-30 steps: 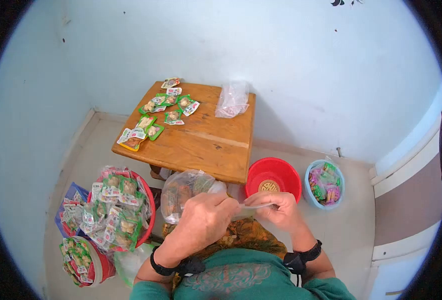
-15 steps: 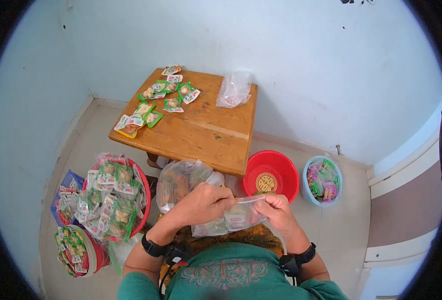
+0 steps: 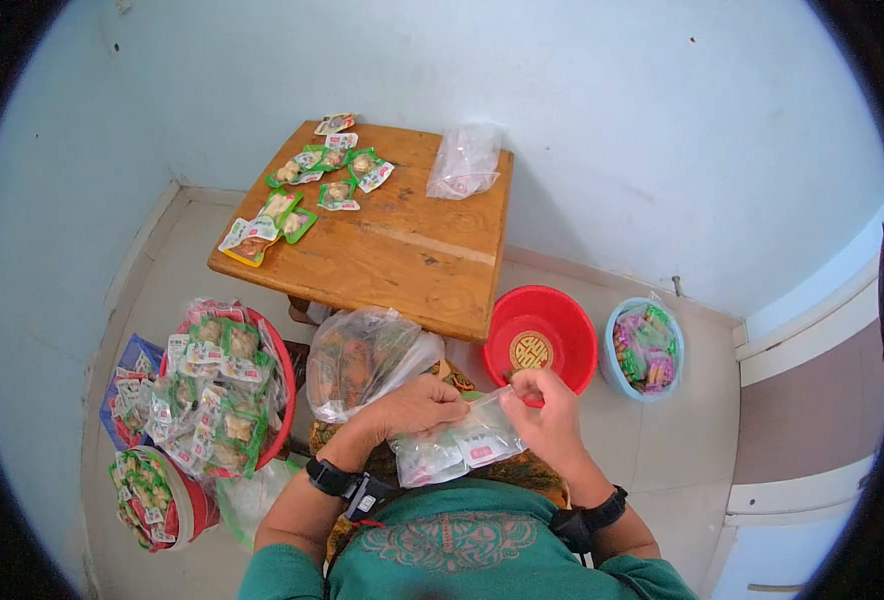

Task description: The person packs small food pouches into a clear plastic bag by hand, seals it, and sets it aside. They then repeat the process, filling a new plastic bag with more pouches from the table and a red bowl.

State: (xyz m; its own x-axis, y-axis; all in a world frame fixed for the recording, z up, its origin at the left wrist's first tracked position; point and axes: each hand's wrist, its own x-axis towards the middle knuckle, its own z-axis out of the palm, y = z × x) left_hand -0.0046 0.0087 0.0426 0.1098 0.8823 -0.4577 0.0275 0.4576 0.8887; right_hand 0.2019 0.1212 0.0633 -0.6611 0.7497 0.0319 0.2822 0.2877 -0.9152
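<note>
Both hands hold a small clear zip bag [image 3: 459, 446] with snack packets inside, over my lap. My left hand [image 3: 407, 408] pinches the bag's top edge at the left. My right hand [image 3: 546, 412] pinches the same edge at the right, fingers closed on the strip. A larger clear bag of packets [image 3: 362, 360] sits just beyond my left hand, against the front edge of the wooden table [image 3: 402, 260].
Several green snack packets [image 3: 307, 190] and an empty clear bag [image 3: 464, 160] lie on the table. An empty red basin [image 3: 541, 338] and a blue bowl of sweets [image 3: 645, 348] stand right. A red basin heaped with packets [image 3: 224, 390] and a smaller tub [image 3: 157, 497] stand left.
The small bag has come down from chest height toward my lap and now hangs lower between the hands. My right hand has slid along its top edge. The view has tilted down.
</note>
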